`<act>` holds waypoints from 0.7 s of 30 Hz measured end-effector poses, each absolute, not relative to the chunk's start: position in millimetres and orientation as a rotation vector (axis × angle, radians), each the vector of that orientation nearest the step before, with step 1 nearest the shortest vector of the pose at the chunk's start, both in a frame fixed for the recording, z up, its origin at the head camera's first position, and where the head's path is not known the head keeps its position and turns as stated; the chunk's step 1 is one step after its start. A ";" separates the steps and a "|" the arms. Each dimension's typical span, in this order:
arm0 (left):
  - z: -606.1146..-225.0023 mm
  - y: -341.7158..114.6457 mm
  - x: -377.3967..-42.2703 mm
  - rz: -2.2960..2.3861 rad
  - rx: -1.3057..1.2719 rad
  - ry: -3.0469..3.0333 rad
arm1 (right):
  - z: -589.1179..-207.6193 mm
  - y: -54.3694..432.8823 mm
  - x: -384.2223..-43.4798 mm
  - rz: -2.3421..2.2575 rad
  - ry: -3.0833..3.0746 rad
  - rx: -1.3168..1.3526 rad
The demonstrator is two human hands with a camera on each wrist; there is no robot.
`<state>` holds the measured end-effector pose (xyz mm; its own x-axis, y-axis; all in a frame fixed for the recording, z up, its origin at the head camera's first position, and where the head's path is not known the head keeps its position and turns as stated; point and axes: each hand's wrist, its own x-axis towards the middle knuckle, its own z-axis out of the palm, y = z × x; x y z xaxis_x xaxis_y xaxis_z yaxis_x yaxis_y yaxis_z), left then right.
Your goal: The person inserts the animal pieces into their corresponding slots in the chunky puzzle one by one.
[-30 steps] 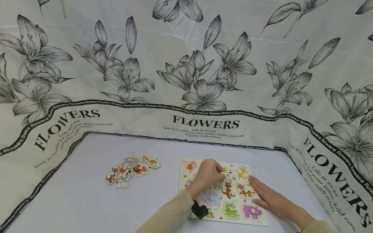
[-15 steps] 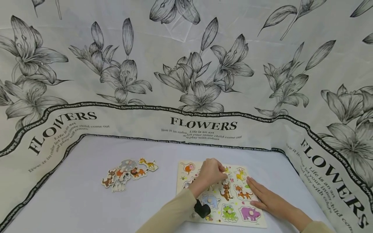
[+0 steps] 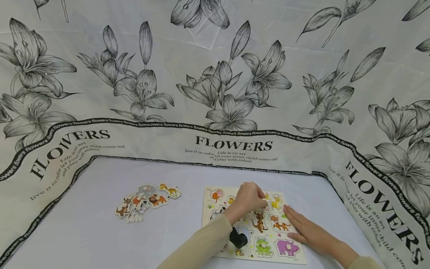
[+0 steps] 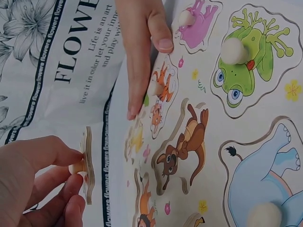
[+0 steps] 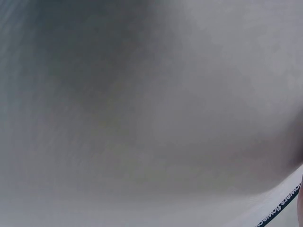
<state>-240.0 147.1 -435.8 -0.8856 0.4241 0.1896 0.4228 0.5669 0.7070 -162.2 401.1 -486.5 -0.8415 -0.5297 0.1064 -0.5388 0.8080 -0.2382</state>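
Observation:
Over the upper part of the animal puzzle board [image 3: 300,257], my left hand [image 3: 248,200] pinches a wooden puzzle piece [image 4: 88,165] by its round knob. The left wrist view shows that piece edge-on, so its picture is hidden. My right hand [image 3: 309,229] lies with straight fingers along the board's right edge. Set in the board are a green frog piece [image 4: 259,52], a purple hippo piece [image 3: 285,248], a tiger piece [image 3: 279,222] and a blue elephant piece [image 4: 255,175]. A kangaroo picture [image 4: 177,156] shows in a recess without a knob. The left hand hides part of the top row.
Several loose animal pieces lie in an overlapping heap at the left of the white table [image 3: 100,239], among them a grey elephant [image 3: 147,191], a giraffe [image 3: 169,190] and a zebra [image 3: 137,213]. A flower-printed cloth [image 3: 231,97] stands around the back and sides.
My left hand has shifted slightly right over the board, still pinching the puzzle piece. The right hand stays at the board's edge. The head view has turned a little.

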 end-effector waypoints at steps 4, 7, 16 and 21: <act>-440.5 151.7 -242.4 1.216 0.757 2.787 | -486.0 401.0 -161.0 0.422 -2.980 0.862; -443.2 153.8 -244.0 1.198 0.760 2.793 | -486.4 401.6 -161.4 0.432 -3.010 0.847; -445.9 159.5 -249.6 1.153 0.782 2.801 | -486.2 402.2 -163.7 0.425 -3.035 0.791; -446.2 162.8 -253.9 1.143 0.788 2.794 | -487.0 403.2 -163.6 0.409 -3.026 0.818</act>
